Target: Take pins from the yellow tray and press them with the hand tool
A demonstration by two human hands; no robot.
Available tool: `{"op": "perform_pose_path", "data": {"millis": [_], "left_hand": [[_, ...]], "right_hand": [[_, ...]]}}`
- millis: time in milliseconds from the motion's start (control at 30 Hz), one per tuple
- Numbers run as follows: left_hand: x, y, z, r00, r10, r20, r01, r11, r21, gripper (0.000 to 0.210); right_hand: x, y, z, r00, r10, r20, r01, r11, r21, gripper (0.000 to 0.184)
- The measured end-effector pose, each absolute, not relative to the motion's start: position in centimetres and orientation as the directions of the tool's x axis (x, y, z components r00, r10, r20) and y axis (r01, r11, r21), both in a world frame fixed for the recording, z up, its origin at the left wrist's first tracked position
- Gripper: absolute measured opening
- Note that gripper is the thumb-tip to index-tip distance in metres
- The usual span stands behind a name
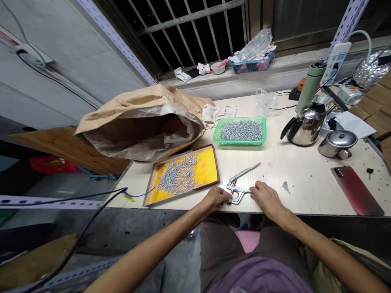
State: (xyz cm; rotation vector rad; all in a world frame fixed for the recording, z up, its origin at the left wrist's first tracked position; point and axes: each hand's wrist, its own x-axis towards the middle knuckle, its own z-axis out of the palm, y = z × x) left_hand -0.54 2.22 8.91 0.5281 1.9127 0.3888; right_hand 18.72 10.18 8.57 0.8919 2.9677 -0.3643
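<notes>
A pair of silver hand pliers (241,196) with a spring and a small red part at its jaws lies at the table's front edge, its two handles spread apart. My right hand (269,197) is closed on the lower handle. At the jaws, my left hand (217,198) has its fingertips pinched together; whatever is between them is too small to make out. Left of the pliers, a shallow cardboard tray with a yellow lining (209,160) bears a heap of small silver metal pieces (179,175). Behind, a green plastic basket (240,143) is filled with similar pieces (241,130).
A large open paper sack (146,97) lies at the back left beside a white cloth (217,114). To the right are a steel kettle (307,126), a lidded steel cup (332,148), a green flask (310,87) and a red phone (357,191). Cables cross at left.
</notes>
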Motion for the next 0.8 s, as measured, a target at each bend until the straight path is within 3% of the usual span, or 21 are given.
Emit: {"op": "perform_pose_path", "data": {"millis": [67,167,267,433,667,733,800], "left_hand": [[-0.6,2.2,8.7,-0.336,0.525,-0.782,0.181,0.851,0.494,0.021],[-0.7,2.3,8.6,-0.345,0.518,-0.783,0.19,0.855,0.482,0.021],[-0.7,2.3,8.7,-0.348,0.51,-0.786,0.199,0.86,0.47,0.023],[-0.6,2.3,8.9,-0.328,0.53,-0.782,0.184,0.848,0.497,0.031],[-0.8,1.7,8.4,-0.334,0.556,-0.761,0.253,0.831,0.496,0.038],[-0.5,1.1,8.3,-0.397,0.608,-0.687,0.373,0.791,0.485,0.036],[0.0,0.7,8.3,-0.455,0.751,-0.478,0.566,0.659,0.496,0.025]], "right_hand": [[18.5,11.7,9.2,-0.854,0.513,-0.083,0.515,0.815,-0.264,0.035],[17.6,14.2,10.0,-0.866,0.473,-0.165,0.5,0.826,-0.259,0.09],[16.7,15.8,10.4,-0.872,0.403,-0.279,0.472,0.845,-0.254,0.106],[15.9,15.8,11.3,-0.881,0.396,-0.258,0.451,0.867,-0.212,0.093],[16.1,14.6,11.7,-0.869,0.421,-0.26,0.465,0.874,-0.139,0.054],[16.2,14.2,11.7,-0.864,0.432,-0.257,0.477,0.867,-0.144,0.047],[16.2,13.8,11.8,-0.863,0.435,-0.257,0.48,0.865,-0.149,0.039]]}}
